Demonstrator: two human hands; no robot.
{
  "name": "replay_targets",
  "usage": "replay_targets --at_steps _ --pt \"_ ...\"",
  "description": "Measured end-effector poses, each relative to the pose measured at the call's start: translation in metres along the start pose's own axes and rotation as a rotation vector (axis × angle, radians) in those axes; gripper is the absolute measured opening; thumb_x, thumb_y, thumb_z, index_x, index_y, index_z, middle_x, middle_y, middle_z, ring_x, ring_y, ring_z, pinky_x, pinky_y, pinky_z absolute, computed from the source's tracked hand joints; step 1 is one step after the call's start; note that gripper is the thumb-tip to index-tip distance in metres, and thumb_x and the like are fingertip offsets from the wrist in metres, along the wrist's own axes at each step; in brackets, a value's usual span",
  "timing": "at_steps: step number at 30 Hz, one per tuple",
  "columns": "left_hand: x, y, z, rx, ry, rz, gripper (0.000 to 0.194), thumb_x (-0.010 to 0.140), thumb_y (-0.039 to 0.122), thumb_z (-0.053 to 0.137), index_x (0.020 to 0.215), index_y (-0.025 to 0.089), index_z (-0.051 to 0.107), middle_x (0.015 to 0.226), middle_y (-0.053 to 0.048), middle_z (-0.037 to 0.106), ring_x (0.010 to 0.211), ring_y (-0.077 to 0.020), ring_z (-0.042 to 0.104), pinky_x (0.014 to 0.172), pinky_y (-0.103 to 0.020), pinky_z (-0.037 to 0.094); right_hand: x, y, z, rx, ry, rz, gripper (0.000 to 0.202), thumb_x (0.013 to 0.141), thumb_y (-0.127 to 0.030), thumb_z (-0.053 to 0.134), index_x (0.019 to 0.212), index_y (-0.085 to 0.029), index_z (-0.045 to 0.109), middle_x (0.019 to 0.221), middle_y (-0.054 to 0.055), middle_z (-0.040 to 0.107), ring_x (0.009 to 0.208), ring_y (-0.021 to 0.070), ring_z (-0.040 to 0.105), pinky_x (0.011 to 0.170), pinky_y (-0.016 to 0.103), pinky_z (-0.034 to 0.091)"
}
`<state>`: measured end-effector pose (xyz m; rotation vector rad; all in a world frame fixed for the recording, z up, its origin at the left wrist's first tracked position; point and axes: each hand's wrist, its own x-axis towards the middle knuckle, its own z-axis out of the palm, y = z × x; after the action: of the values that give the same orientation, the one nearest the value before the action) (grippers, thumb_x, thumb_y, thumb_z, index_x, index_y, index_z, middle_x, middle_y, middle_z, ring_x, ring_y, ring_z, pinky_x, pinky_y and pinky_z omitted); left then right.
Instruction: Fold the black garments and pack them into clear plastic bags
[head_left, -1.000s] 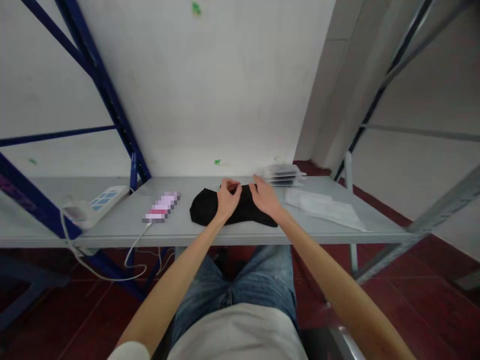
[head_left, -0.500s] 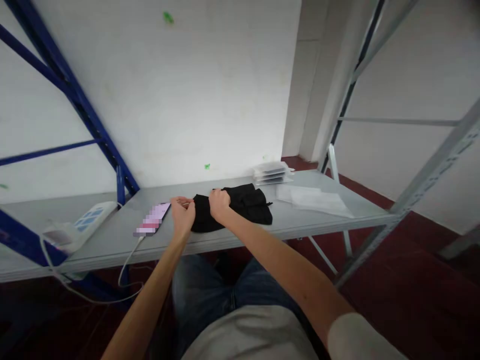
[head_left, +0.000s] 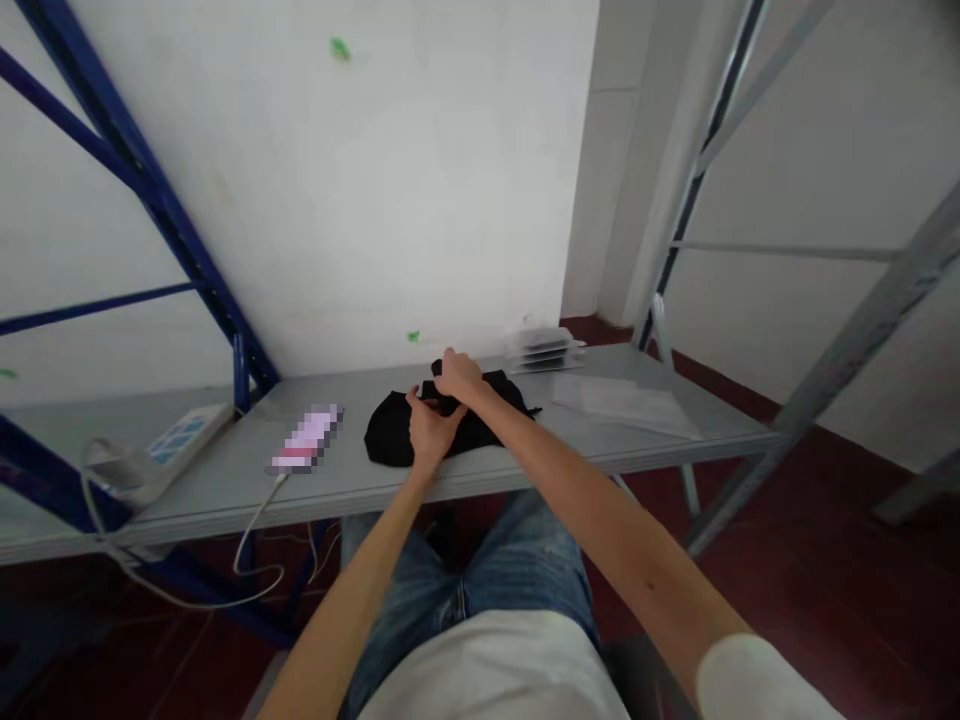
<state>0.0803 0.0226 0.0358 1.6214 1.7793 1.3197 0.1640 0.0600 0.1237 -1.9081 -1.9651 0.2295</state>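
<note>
A folded black cloth (head_left: 386, 432), perhaps a garment, lies bunched on the grey shelf top in front of me. My left hand (head_left: 431, 432) is on its near middle part, fingers curled and thumb out to the right, with the fabric between them. Just beyond, my right hand (head_left: 459, 376) is closed round a raised piece of the same cloth. The two hands are close together, the right one higher and farther back. The fingertips of both are partly hidden in the dark fabric.
A phone (head_left: 309, 438) on a white cable lies left of the cloth. Farther left is a white power strip (head_left: 180, 440). Stacked translucent packets (head_left: 546, 350) stand at the back right, with flat white sheets (head_left: 626, 405) before them. Blue posts (head_left: 180, 230) and a grey post (head_left: 847, 340) flank the shelf.
My left hand has moved right from the cloth's left edge onto its middle. My right hand has risen slightly up and right, lifting a piece of the cloth.
</note>
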Motion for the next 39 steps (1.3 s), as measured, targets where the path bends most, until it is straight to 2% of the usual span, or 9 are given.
replay_targets --at_steps 4,8,12,15,18,21,28,36,39 --pt "0.0 0.019 0.024 0.042 0.03 -0.039 0.079 0.078 0.044 0.085 0.139 0.021 0.038 0.123 -0.016 0.073 0.114 -0.0333 0.073 0.091 -0.041 0.055 0.002 0.014 -0.013 0.094 0.005 0.043 0.049 0.092 -0.024 0.066 0.137 -0.01 0.055 0.131 0.022 0.069 0.118 0.0315 0.07 0.091 0.034 0.057" --pt "0.003 0.019 0.03 0.085 0.022 0.003 0.059 0.083 0.03 0.078 0.131 0.023 0.044 0.12 -0.013 0.075 0.112 -0.0324 0.073 0.089 -0.04 0.055 0.009 0.036 -0.012 0.263 0.004 0.098 0.053 0.091 -0.021 0.063 0.142 -0.014 0.054 0.129 0.018 0.071 0.104 0.0288 0.075 0.08 0.034 0.062" --pt "0.004 0.004 0.021 0.132 -0.015 0.184 0.046 0.083 0.017 0.07 0.124 0.024 0.05 0.115 -0.009 0.076 0.104 -0.0283 0.074 0.086 -0.037 0.055 0.011 0.064 -0.003 0.421 -0.002 0.153 0.054 0.09 -0.017 0.057 0.144 -0.016 0.054 0.12 0.012 0.075 0.09 0.0249 0.077 0.068 0.033 0.064" --pt "0.005 -0.005 0.013 0.224 -0.069 0.379 0.04 0.08 0.009 0.067 0.116 0.025 0.058 0.117 -0.008 0.073 0.103 -0.0264 0.072 0.088 -0.035 0.054 0.003 0.085 0.005 0.371 0.03 0.175 0.052 0.088 -0.015 0.058 0.139 -0.016 0.059 0.117 0.011 0.077 0.102 0.0276 0.076 0.082 0.036 0.063" --pt "0.008 -0.009 0.008 0.288 -0.143 0.495 0.038 0.078 0.006 0.066 0.111 0.024 0.063 0.114 -0.007 0.072 0.099 -0.0256 0.07 0.089 -0.035 0.053 -0.009 0.098 0.012 0.312 0.062 0.174 0.05 0.087 -0.013 0.06 0.137 -0.014 0.061 0.124 0.014 0.075 0.12 0.031 0.069 0.101 0.039 0.056" --pt "0.013 -0.009 0.008 0.263 -0.168 0.531 0.037 0.077 0.005 0.066 0.11 0.023 0.065 0.11 -0.006 0.071 0.097 -0.0249 0.069 0.09 -0.036 0.053 -0.016 0.102 0.015 0.26 0.089 0.154 0.052 0.09 -0.012 0.057 0.141 -0.011 0.058 0.132 0.017 0.071 0.127 0.0298 0.065 0.109 0.038 0.051" --pt "0.023 -0.003 0.009 0.165 -0.118 0.552 0.041 0.076 0.002 0.062 0.112 0.022 0.064 0.114 -0.007 0.067 0.103 -0.0247 0.066 0.098 -0.038 0.053 -0.012 0.102 0.007 0.107 0.139 0.095 0.051 0.094 -0.02 0.056 0.145 -0.012 0.052 0.13 0.017 0.071 0.124 0.0291 0.066 0.106 0.038 0.051" --pt "0.016 -0.009 0.008 0.342 -0.239 0.656 0.047 0.076 -0.003 0.058 0.116 0.021 0.067 0.129 -0.01 0.065 0.12 -0.028 0.063 0.105 -0.04 0.052 -0.021 0.121 0.021 0.012 -0.004 0.169 0.042 0.099 -0.029 0.056 0.138 -0.013 0.061 0.134 0.02 0.07 0.124 0.0312 0.067 0.103 0.038 0.051" --pt "0.014 -0.007 0.009 0.412 -0.248 0.692 0.05 0.078 -0.004 0.056 0.119 0.022 0.068 0.135 -0.01 0.064 0.126 -0.0292 0.059 0.107 -0.042 0.052 -0.017 0.125 0.023 0.028 -0.017 0.166 0.045 0.105 -0.044 0.049 0.131 -0.013 0.066 0.13 0.021 0.072 0.122 0.0323 0.069 0.1 0.039 0.053"
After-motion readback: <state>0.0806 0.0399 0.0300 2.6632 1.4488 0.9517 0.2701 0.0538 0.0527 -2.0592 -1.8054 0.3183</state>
